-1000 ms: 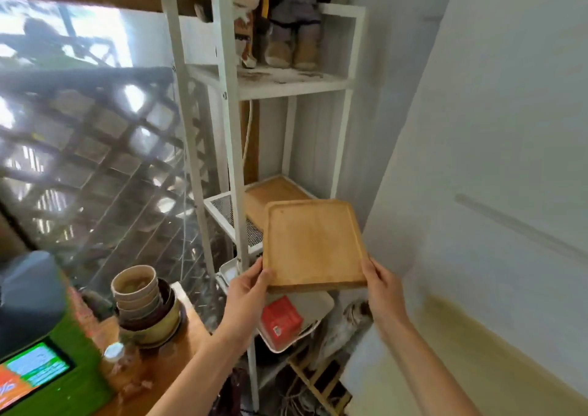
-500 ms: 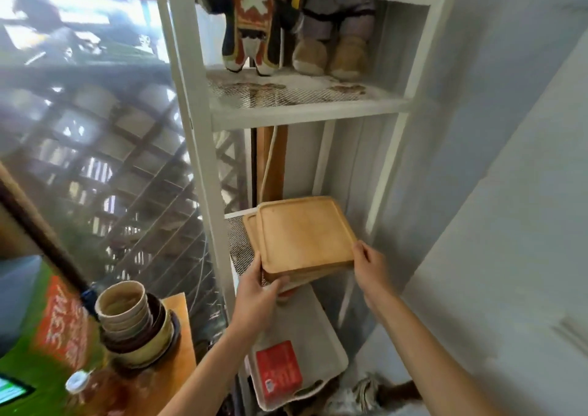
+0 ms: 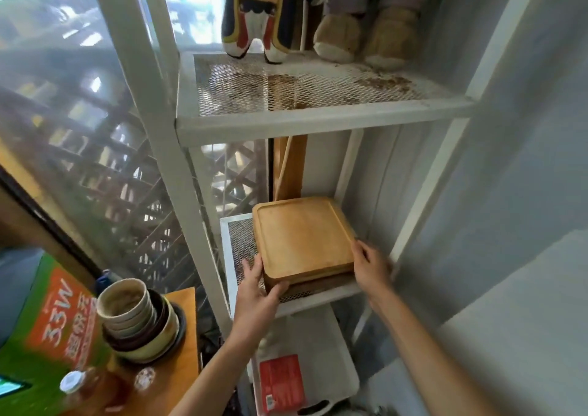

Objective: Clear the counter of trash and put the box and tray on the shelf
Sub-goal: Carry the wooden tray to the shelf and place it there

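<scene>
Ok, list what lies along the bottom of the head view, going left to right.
Green box → bottle → stack of bowls → left hand → wooden tray → right hand → grey wall.

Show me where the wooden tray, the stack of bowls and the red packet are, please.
wooden tray [image 3: 304, 236]: head view, middle of its flat top face.
stack of bowls [image 3: 122, 301]: head view, inside of the topmost bowl.
red packet [image 3: 281, 380]: head view, centre of its red face, on the white tray below.
</scene>
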